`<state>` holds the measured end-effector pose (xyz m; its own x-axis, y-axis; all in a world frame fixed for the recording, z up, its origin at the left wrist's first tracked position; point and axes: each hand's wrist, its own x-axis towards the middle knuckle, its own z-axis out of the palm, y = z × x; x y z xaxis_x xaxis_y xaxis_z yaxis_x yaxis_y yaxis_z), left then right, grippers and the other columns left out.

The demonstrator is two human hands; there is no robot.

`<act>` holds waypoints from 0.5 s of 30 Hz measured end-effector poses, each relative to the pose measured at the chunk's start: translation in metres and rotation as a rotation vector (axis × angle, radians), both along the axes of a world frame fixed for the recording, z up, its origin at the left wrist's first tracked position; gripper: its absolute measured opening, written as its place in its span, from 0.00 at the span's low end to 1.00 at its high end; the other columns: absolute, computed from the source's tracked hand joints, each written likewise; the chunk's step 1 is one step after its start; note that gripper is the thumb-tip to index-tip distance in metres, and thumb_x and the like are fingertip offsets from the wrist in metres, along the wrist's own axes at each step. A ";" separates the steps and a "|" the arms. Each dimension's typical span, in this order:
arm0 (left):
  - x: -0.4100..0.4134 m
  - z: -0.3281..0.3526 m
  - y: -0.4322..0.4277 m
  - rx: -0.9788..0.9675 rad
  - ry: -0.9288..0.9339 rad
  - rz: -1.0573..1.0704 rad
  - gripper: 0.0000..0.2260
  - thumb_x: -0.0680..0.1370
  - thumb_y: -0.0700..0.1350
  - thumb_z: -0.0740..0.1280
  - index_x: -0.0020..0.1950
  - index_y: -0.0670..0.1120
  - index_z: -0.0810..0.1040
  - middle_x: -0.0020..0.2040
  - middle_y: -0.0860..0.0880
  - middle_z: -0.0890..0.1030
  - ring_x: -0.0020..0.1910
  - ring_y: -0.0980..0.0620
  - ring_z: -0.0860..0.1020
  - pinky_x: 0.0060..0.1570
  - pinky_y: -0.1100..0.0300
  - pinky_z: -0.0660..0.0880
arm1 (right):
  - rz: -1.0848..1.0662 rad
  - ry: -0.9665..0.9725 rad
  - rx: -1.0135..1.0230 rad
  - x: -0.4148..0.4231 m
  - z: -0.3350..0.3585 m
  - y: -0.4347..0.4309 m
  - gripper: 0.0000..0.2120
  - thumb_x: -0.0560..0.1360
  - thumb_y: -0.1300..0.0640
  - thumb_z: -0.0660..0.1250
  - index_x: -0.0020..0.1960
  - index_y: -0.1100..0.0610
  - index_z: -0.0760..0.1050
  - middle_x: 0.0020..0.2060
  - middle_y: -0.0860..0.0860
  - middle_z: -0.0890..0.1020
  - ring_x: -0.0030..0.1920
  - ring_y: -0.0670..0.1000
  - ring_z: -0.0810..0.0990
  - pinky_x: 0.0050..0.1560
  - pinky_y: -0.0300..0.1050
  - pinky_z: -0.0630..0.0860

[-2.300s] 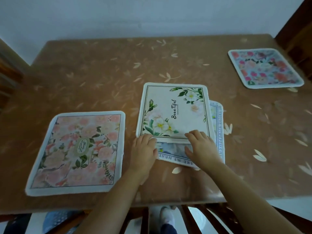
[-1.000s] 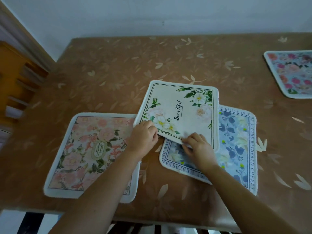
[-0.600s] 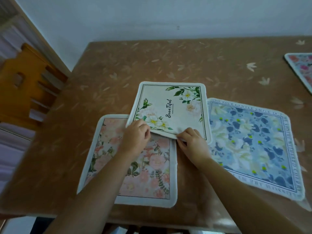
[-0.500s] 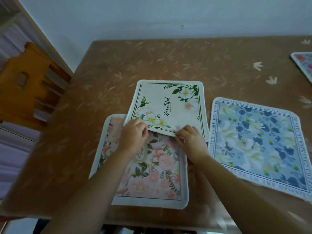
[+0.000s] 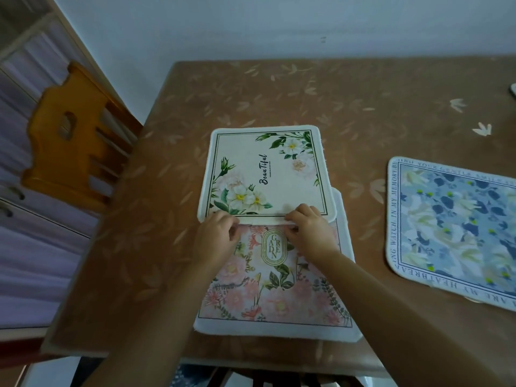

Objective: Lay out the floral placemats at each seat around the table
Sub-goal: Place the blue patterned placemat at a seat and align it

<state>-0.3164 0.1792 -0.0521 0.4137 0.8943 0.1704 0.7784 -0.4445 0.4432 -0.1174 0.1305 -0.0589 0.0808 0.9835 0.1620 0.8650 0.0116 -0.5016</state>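
A cream placemat (image 5: 268, 169) with white flowers and the word "Beautiful" lies mid-table, its near edge overlapping a pink floral placemat (image 5: 275, 297) marked "Garden". My left hand (image 5: 216, 237) pinches the cream mat's near edge on the left. My right hand (image 5: 308, 229) pinches the same edge on the right. Both hands rest over the pink mat's far half. A blue floral placemat (image 5: 458, 230) lies flat to the right, apart from the other two.
The brown leaf-patterned table (image 5: 363, 107) fills the view; its left edge is close to the mats. An orange wooden chair (image 5: 69, 135) stands at the table's left side. A corner of another mat (image 5: 513, 90) shows at the far right edge. A white wall is behind.
Both hands have carried the cream mat leftward off the blue mat and over the pink one. The view has swung left, so the blue mat now sits at the right.
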 end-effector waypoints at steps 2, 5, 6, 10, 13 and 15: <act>0.014 0.001 -0.011 -0.020 -0.060 0.027 0.07 0.74 0.37 0.67 0.50 0.37 0.78 0.47 0.40 0.79 0.49 0.42 0.75 0.46 0.49 0.73 | -0.011 -0.013 -0.004 0.008 0.005 -0.008 0.09 0.71 0.59 0.69 0.48 0.63 0.78 0.45 0.60 0.79 0.49 0.61 0.75 0.41 0.57 0.77; 0.047 0.005 -0.029 -0.023 -0.135 -0.002 0.08 0.73 0.36 0.66 0.52 0.38 0.77 0.48 0.40 0.78 0.50 0.42 0.75 0.47 0.50 0.72 | 0.000 -0.031 -0.002 0.028 0.013 -0.026 0.09 0.70 0.59 0.70 0.48 0.62 0.78 0.44 0.59 0.80 0.47 0.61 0.76 0.39 0.53 0.76; 0.059 0.006 -0.036 -0.023 -0.146 -0.029 0.08 0.73 0.36 0.65 0.52 0.38 0.77 0.48 0.40 0.78 0.50 0.42 0.75 0.46 0.49 0.73 | -0.004 -0.040 -0.001 0.036 0.015 -0.034 0.10 0.69 0.59 0.70 0.49 0.62 0.78 0.44 0.58 0.80 0.47 0.61 0.76 0.39 0.53 0.76; 0.105 0.010 -0.067 -0.024 -0.149 -0.144 0.08 0.72 0.34 0.66 0.50 0.38 0.78 0.46 0.40 0.79 0.44 0.41 0.77 0.42 0.48 0.75 | -0.062 -0.056 -0.047 0.076 0.018 -0.069 0.11 0.70 0.57 0.69 0.51 0.61 0.77 0.46 0.57 0.79 0.48 0.58 0.76 0.42 0.52 0.76; 0.138 0.012 -0.092 -0.007 -0.117 -0.187 0.09 0.72 0.35 0.66 0.51 0.39 0.77 0.47 0.40 0.79 0.45 0.41 0.77 0.44 0.48 0.75 | -0.127 -0.047 -0.092 0.115 0.018 -0.101 0.09 0.71 0.57 0.69 0.49 0.61 0.77 0.45 0.58 0.79 0.48 0.60 0.76 0.41 0.53 0.75; 0.162 0.013 -0.108 -0.019 -0.106 -0.201 0.09 0.72 0.35 0.66 0.52 0.40 0.77 0.48 0.41 0.79 0.47 0.42 0.77 0.45 0.49 0.74 | -0.173 -0.029 -0.133 0.146 0.019 -0.123 0.10 0.70 0.58 0.70 0.49 0.60 0.77 0.46 0.58 0.79 0.50 0.59 0.76 0.44 0.54 0.76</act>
<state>-0.1545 0.0716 -0.0393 0.5643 0.7995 0.2059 0.6239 -0.5763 0.5279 0.0287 0.0077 -0.0395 0.2476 0.9682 0.0361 0.8625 -0.2033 -0.4634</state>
